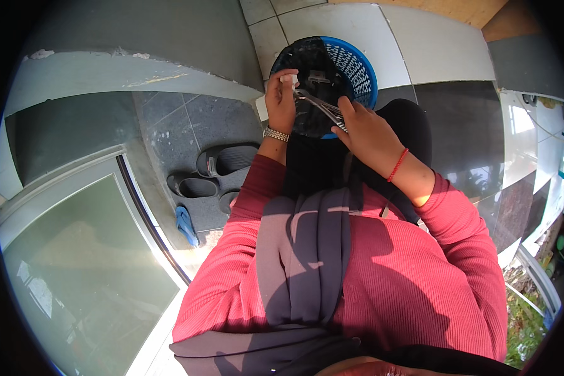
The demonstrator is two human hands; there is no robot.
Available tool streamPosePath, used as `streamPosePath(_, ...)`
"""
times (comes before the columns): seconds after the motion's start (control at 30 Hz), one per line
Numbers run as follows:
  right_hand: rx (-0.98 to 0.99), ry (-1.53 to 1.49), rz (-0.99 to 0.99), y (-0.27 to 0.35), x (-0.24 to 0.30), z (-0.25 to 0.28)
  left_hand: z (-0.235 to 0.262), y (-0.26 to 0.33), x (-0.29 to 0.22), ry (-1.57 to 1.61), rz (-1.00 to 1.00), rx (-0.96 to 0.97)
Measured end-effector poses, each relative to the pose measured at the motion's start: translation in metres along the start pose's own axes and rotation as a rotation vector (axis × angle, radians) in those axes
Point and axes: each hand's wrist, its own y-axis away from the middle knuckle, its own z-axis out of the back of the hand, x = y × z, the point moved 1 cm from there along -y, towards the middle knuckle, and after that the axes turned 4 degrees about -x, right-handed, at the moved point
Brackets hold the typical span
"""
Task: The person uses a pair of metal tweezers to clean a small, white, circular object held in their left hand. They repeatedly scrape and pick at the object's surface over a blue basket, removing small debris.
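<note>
My left hand (281,100), with a metal watch band at its wrist, is raised over the near left part of a blue plastic basket (371,81). Its fingers are closed on a small white piece (289,78); what that is I cannot make out. My right hand (370,130) grips a silvery plier-like tool (323,106) with two slim arms. The tool's tip points left, close to the fingers of my left hand. Beneath both hands, a black plastic bag (304,55) lines part of the basket, and a small greyish item (319,76) lies on it.
Dark sandals (229,161) and a blue slipper (185,225) lie on grey tiles to the left, beside a frosted panel with a white frame (147,219). A raised ledge (138,74) runs along the far left. Glossy dark tiles (460,135) are on the right.
</note>
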Motion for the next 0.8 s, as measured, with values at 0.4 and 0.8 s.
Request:
streamPosePath(0.4, 0.102, -0.347, -0.017, 0.003, -0.026, -0.006, 0.004, 0.006, 0.001, 0.108, 0.055, -0.064)
streamPosePath(0.8, 0.129, -0.317, -0.012, 0.0, -0.019, -0.005, -0.001, 0.003, -0.006, 0.165, 0.079, -0.041)
